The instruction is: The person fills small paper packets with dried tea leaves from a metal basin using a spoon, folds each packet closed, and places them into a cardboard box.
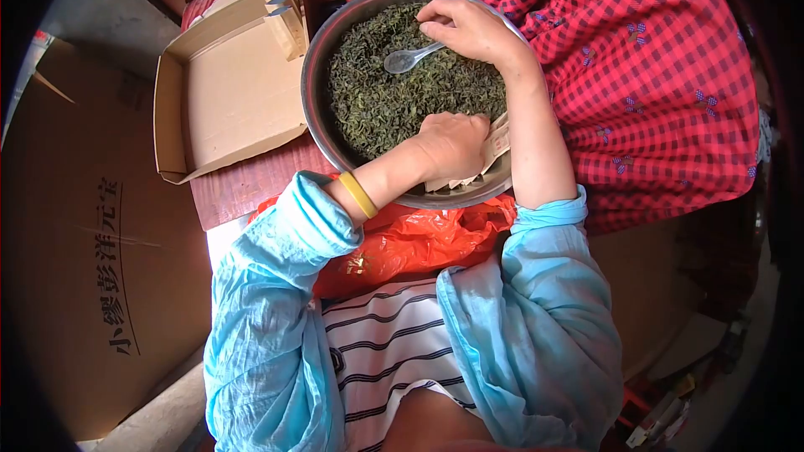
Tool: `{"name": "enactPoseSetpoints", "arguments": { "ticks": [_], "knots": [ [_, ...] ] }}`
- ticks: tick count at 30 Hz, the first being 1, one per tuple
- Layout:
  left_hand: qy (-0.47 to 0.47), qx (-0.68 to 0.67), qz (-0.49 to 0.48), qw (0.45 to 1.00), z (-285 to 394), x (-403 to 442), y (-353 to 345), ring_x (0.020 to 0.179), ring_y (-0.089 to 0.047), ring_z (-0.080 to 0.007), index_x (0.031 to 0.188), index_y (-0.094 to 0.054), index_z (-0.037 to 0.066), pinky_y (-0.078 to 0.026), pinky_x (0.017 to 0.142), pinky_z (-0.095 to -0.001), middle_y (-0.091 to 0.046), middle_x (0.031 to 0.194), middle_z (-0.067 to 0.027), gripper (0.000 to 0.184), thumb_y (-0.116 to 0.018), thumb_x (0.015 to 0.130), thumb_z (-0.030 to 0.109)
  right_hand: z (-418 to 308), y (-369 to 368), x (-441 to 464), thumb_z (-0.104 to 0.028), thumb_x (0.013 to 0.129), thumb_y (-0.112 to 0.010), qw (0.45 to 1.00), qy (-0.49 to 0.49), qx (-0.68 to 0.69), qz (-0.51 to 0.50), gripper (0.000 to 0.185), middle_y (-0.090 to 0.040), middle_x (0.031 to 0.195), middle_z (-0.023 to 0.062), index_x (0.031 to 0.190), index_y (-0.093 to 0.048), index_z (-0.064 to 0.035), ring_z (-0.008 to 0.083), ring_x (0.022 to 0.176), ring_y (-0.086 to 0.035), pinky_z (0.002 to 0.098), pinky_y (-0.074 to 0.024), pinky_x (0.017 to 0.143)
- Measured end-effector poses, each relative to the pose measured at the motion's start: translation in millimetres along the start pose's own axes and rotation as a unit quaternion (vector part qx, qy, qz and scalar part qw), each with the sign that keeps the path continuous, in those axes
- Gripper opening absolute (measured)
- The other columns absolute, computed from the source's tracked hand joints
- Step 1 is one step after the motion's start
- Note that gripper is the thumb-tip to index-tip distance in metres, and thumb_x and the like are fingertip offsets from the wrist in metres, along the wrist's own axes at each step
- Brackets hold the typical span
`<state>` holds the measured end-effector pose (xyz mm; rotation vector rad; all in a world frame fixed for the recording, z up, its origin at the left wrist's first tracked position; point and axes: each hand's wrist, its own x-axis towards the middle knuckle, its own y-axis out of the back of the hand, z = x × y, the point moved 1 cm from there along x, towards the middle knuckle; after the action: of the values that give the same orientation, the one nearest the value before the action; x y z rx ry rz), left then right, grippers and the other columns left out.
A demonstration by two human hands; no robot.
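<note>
A steel basin [316, 121] holds dark green dried leaves [368, 105]. My left hand [452, 146], with a yellow band on its wrist, is curled around small printed paper packets [497, 144] inside the near right part of the basin; its fingertips are hidden. Over the leaves at the far side is my right hand [473, 29], its thumb and forefinger bent with a gap between them. A clear plastic spoon [404, 60] lies on the leaves, its handle running beneath the right hand.
Left of the basin, an open cardboard tray [243, 92] has several upright folded packets [286, 12] at its far right corner. Red plastic bag [410, 243] sits under the near rim. Red checked cloth [645, 92] lies at right, and a large cardboard box [67, 243] stands at left.
</note>
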<state>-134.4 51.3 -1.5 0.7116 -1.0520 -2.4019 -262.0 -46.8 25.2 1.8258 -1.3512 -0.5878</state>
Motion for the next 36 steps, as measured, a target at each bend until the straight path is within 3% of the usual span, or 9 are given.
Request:
{"name": "enactPoseSetpoints", "arguments": {
  "ticks": [6,10,13,20,25,28,29,35,36],
  "knots": [
    [-0.034,-0.059,0.034,0.997,-7,-27,30,0.087,-0.068,-0.0393,0.101,-0.066,0.0,-0.052,0.079,-0.0464,-0.069,0.091,-0.0239,0.028,-0.067,0.081,0.019,8,8,-12,-0.021,0.094,-0.067,0.991,0.046,0.126,0.0,0.03,-0.069,0.101,0.0055,0.115,-0.065,0.0007,0.013,0.092,-0.064,0.0304,-0.0518,0.084],
    [-0.029,-0.062,0.027,0.997,-28,-45,71,0.091,-0.069,-0.0357,0.102,-0.069,0.004,-0.054,0.083,-0.0446,-0.071,0.094,-0.0185,0.029,-0.068,0.082,0.025,-32,29,-46,-0.016,0.091,-0.068,0.969,0.157,0.122,-0.148,0.039,-0.068,0.113,0.0112,0.125,-0.061,0.0007,0.0175,0.106,-0.064,0.031,-0.0509,0.094],
    [-0.029,-0.092,0.037,0.995,-42,-54,84,0.087,-0.07,-0.0353,0.106,-0.071,0.006,-0.054,0.081,-0.044,-0.072,0.089,-0.0172,0.031,-0.071,0.081,0.025,-58,28,-67,-0.017,0.087,-0.069,0.977,0.076,0.104,-0.167,0.048,-0.069,0.113,0.0159,0.13,-0.058,0.0001,0.0233,0.104,-0.068,0.036,-0.0533,0.091],
    [-0.015,0.164,0.165,0.972,-29,-67,101,0.089,-0.07,-0.0324,0.098,-0.072,0.01,-0.053,0.083,-0.0443,-0.073,0.088,-0.0121,0.025,-0.073,0.078,0.025,-61,-6,-73,-0.027,0.084,-0.067,0.994,0.057,-0.07,-0.055,0.041,-0.071,0.09,0.0192,0.116,-0.063,-0.0024,0.0423,0.088,-0.068,0.05,-0.0519,0.077],
    [-0.151,0.018,0.492,0.857,-61,-77,112,0.126,-0.054,-0.0299,0.142,-0.046,0.002,-0.047,0.102,-0.0418,-0.056,0.136,-0.0195,0.079,-0.085,0.077,0.022,-31,-22,-77,-0.009,0.091,-0.066,0.976,0.051,0.201,0.061,0.02,-0.066,0.079,0.0077,0.108,-0.065,0.0009,0.0089,0.075,-0.061,0.0292,-0.0515,0.069],
    [-0.124,-0.366,0.403,0.83,-65,-67,88,0.132,-0.049,-0.0311,0.148,-0.026,-0.007,-0.039,0.111,-0.0408,-0.05,0.14,-0.0249,0.107,-0.09,0.072,0.035,-43,-40,-74,-0.01,0.091,-0.067,0.924,0.05,0.334,0.178,0.022,-0.068,0.082,0.0066,0.11,-0.065,0.0014,0.0106,0.077,-0.062,0.0301,-0.0528,0.072],
    [-0.109,-0.335,0.395,0.849,-77,-56,74,0.13,-0.049,-0.0281,0.147,-0.024,-0.008,-0.04,0.11,-0.0391,-0.051,0.139,-0.0215,0.112,-0.091,0.07,0.038,-52,-42,-77,-0.007,0.09,-0.066,0.925,-0.03,0.342,0.164,0.026,-0.07,0.088,0.0068,0.115,-0.063,0.0018,0.0127,0.083,-0.064,0.0307,-0.0534,0.077],
    [-0.066,-0.366,0.419,0.828,-38,-60,39,0.119,-0.055,-0.026,0.142,-0.034,-0.003,-0.044,0.103,-0.0376,-0.055,0.127,-0.0187,0.09,-0.082,0.069,0.021,-78,-63,-97,-0.019,0.086,-0.07,0.987,0.124,0.072,0.073,0.057,-0.05,0.135,0.0257,0.136,-0.047,-0.0007,0.041,0.126,-0.05,0.0454,-0.0413,0.106],
    [-0.054,-0.383,0.443,0.809,-51,-56,36,0.095,-0.059,-0.0148,0.126,-0.046,0.003,-0.051,0.086,-0.0312,-0.06,0.104,-0.0053,0.058,-0.076,0.077,0.011,-80,-57,-103,-0.024,0.086,-0.071,0.991,0.099,0.085,0.039,0.063,-0.048,0.136,0.0264,0.137,-0.043,0.0008,0.0421,0.124,-0.051,0.0464,-0.0429,0.104]
  ]
}}
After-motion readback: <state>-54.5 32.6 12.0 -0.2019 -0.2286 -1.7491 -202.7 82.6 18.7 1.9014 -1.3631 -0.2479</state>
